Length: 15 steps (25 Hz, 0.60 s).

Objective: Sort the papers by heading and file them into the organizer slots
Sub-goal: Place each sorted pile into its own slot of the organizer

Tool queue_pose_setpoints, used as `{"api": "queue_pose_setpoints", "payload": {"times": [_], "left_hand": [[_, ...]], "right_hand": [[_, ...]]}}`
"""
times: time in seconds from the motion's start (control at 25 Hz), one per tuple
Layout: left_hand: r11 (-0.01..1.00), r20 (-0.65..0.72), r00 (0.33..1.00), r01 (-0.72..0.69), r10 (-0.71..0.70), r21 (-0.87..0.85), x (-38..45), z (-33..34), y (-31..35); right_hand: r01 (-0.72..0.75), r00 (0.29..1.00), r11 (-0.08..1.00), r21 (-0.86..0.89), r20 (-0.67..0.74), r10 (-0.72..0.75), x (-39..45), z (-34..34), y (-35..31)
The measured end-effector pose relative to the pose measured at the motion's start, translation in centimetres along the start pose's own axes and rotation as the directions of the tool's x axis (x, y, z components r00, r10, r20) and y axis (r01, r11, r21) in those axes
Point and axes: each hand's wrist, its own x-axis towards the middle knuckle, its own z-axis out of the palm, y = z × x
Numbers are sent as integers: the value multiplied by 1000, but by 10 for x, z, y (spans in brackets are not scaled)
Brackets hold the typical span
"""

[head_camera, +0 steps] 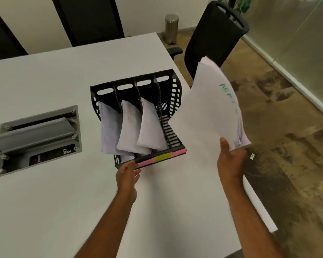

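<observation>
Papers [209, 112]: we've got a thin, light, floppy sheaf with a green heading, up in the air right of the organizer [168, 127].
Handling: it bends easily, so we'd pinch near a lower corner.
Right hand [231, 161]: thumb on top, gripping that bottom edge.
Left hand [128, 174]: fingers curled on the organizer's front rim, steadying it.
Slots: three hold paper; rightmost looks free.

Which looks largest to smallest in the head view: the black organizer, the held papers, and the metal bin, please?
1. black organizer
2. held papers, nearly as large, nearer the camera, so unsure
3. metal bin, far away
</observation>
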Motion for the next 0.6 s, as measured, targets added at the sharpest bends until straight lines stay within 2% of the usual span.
{"api": "queue_pose_setpoints", "payload": {"times": [0.12, 0.24, 0.32, 0.4, 0.48, 0.6], "left_hand": [[987, -49, 989, 134, -138, -89, 15, -14, 6], [978, -105, 978, 169, -182, -119, 24, -22, 6], [979, -131, 974, 174, -187, -108, 27, -25, 4], [980, -153, 970, 174, -187, -92, 29, -26, 4], [982, -162, 970, 172, -183, -80, 31, -27, 4], [984, -167, 971, 160, -170, -73, 34, -27, 4]], "right_hand": [[-32, 999, 995, 91, -29, 35, 26, 33, -6], [15, 999, 988, 152, 36, -21, 25, 70, -13], [81, 991, 993, 92, 97, -90, 16, 92, -16], [150, 959, 988, 19, 240, -150, 11, 114, -1], [189, 909, 980, -68, 390, -149, 10, 125, 23], [229, 885, 965, -127, 441, -152, 14, 127, 43]]}}
